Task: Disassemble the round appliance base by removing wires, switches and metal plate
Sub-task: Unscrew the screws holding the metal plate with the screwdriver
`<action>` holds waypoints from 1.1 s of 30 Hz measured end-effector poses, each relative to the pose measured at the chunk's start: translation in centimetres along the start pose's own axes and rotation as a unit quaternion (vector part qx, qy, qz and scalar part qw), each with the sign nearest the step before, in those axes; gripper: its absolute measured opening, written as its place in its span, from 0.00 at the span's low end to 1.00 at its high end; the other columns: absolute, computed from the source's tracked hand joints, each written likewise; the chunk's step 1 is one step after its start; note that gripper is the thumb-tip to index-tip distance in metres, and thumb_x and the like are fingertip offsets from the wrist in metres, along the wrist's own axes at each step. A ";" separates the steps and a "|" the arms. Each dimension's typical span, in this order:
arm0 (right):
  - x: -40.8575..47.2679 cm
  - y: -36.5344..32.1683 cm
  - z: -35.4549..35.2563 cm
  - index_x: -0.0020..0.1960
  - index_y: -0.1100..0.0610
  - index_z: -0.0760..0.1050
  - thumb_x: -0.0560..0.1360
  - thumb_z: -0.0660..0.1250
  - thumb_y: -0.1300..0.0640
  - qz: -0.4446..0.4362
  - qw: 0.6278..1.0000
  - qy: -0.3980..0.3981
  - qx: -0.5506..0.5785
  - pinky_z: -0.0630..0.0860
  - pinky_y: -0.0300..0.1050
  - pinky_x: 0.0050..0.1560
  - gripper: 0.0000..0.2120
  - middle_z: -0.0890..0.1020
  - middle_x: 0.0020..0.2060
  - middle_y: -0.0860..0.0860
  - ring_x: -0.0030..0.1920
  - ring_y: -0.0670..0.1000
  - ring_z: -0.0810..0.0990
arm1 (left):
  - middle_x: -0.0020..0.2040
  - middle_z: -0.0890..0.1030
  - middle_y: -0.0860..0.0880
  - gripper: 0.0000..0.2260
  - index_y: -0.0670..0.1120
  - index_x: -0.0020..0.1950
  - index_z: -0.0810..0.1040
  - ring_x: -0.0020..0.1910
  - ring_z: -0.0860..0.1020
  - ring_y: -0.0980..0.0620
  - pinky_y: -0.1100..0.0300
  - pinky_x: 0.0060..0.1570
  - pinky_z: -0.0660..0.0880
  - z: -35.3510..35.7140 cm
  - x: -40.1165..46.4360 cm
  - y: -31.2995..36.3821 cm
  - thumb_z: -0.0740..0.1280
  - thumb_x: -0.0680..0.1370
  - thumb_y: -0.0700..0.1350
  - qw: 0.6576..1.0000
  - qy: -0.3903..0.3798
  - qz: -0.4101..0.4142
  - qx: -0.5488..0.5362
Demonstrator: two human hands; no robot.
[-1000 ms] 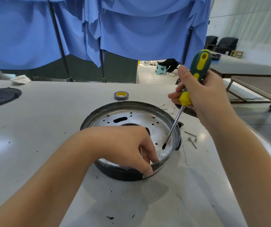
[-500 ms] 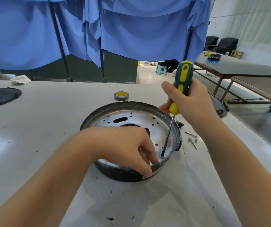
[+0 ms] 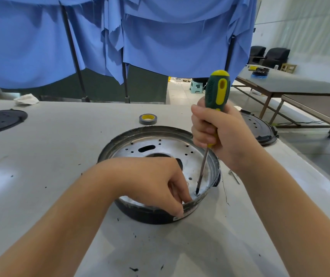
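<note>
While the right hand (image 3: 218, 134) clenches the green-and-yellow screwdriver (image 3: 218, 92) around its handle, the blade tip sits in a screw (image 3: 197, 193) at the near right edge of the metal plate (image 3: 172, 144). That plate lies inside the round appliance base (image 3: 154, 215), which rests on the grey table (image 3: 60, 140). The left hand (image 3: 152, 180) reaches into the base from the near side, fingers curled over the near rim just left of the screw, gripping the rim to steady it.

Recommended procedure for this step:
1. Keep the shaft in line with the screw axis. It currently leans slightly, handle away from the person; a more upright shaft would likely reduce slipping.
2. Press down firmly before turning, so the tip stays seated in the screw head.
3. Hold the base against rotation with the left hand, keeping its fingers clear of the tip, which stands just beside them.
4. Turn in short strokes until the screw runs free.

Loose screws (image 3: 234, 175) already lie on the table just right of the base; adding this one there seems sensible. Beyond the base sits a tape roll (image 3: 148, 119).
</note>
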State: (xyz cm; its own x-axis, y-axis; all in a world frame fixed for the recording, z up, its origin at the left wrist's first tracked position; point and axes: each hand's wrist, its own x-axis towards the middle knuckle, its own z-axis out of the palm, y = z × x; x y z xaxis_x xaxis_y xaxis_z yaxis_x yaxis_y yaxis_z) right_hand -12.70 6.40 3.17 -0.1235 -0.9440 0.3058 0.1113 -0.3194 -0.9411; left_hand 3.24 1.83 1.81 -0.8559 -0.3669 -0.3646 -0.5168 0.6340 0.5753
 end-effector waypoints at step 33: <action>-0.4 -1.3 1.0 0.32 0.56 0.65 0.72 0.53 0.33 -0.014 0.997 -0.023 0.079 0.55 0.33 0.22 0.27 0.62 0.20 0.47 0.19 0.45 0.56 | 0.44 0.83 0.61 0.10 0.58 0.53 0.82 0.35 0.78 0.66 0.77 0.32 0.71 0.2 0.1 -0.3 0.72 0.73 0.52 0.999 0.017 0.001 0.044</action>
State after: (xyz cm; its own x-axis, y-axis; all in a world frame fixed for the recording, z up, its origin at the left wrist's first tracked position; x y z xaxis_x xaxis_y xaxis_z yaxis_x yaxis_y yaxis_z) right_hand -11.84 7.11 4.41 -0.0843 -0.9363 0.3408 0.2626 -0.3508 -0.8989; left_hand 3.32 1.73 1.48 -0.8579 -0.3869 -0.3382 -0.5125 0.6922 0.5082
